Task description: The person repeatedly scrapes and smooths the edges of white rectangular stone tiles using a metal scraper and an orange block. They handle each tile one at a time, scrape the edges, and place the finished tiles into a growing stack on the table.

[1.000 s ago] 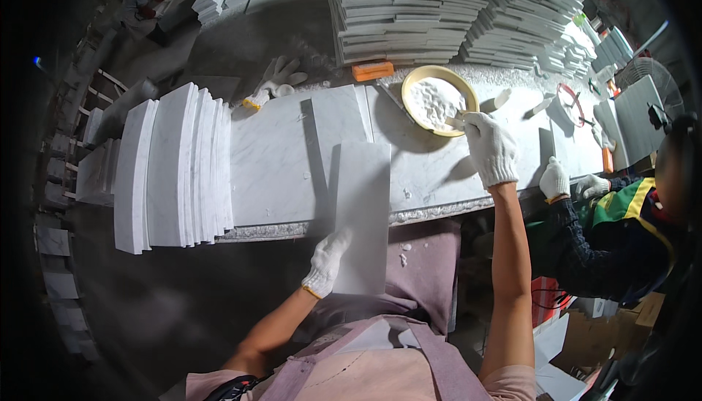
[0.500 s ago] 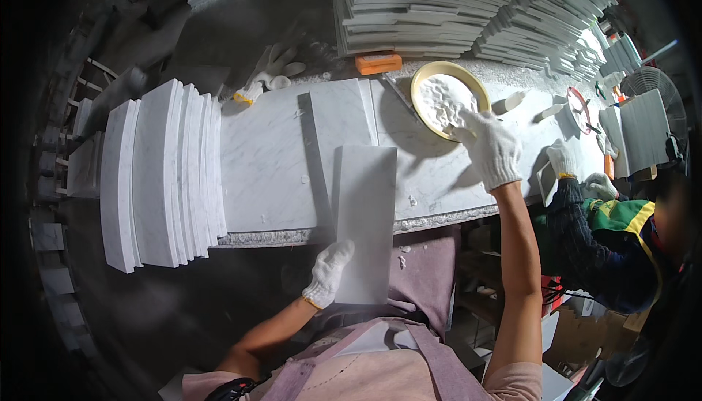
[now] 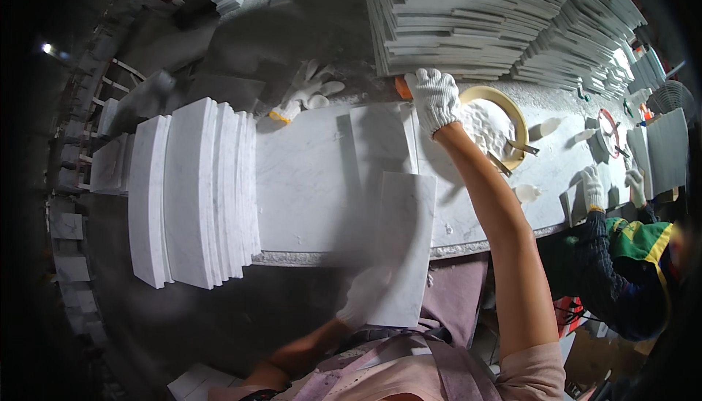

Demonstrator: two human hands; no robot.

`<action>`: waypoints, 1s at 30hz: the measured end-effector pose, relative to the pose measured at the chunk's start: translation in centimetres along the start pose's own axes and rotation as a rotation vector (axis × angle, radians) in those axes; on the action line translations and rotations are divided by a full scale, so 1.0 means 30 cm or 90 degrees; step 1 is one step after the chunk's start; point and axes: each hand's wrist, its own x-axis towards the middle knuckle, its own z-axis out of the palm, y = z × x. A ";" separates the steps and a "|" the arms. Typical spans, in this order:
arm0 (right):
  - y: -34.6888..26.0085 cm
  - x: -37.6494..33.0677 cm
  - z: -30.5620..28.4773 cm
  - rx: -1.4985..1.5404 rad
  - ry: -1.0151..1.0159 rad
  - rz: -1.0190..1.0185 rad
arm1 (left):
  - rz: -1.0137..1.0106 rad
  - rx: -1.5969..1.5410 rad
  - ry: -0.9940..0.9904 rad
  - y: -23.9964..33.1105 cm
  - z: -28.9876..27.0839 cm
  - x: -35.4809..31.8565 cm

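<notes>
In my left hand (image 3: 365,297), gloved in white and blurred by motion, is the left edge of a grey-white marble slab (image 3: 409,247), held lengthwise over the table's front edge. My right hand (image 3: 436,99), also in a white knit glove, reaches to the back of the table. Its fingers are bent over an orange block (image 3: 403,87), mostly hidden beneath them. Beside that forearm stands a cream bowl (image 3: 521,115) of white paste, with a putty knife (image 3: 499,164) and a second flat metal tool (image 3: 525,148) at its rim. Another slab (image 3: 380,134) lies behind the held one.
A row of slabs (image 3: 186,196) stands at the left, near a loose pair of gloves (image 3: 303,97). High slab stacks (image 3: 468,17) rise at the back. Small bottles (image 3: 545,129) stand right of the bowl. A co-worker's gloved hand (image 3: 593,187) works at the far right.
My right hand has left the bowl and moved left to the orange block, leaving the tools at the bowl's rim. My left hand still holds the slab. The whole view has shifted.
</notes>
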 end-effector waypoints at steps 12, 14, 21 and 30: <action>-0.040 -0.205 -0.444 0.318 0.060 -0.067 | 0.268 0.159 -0.014 0.061 -0.020 -0.011; 0.002 -0.416 -0.546 0.712 -0.062 0.076 | 0.066 -0.065 -0.062 0.093 -0.021 -0.013; 0.071 -1.243 -0.708 1.002 -0.274 0.519 | -0.046 -0.395 -0.086 0.084 -0.028 -0.021; -0.033 -1.560 -0.668 1.328 -0.321 0.610 | -0.029 -0.351 -0.064 -0.031 -0.013 -0.078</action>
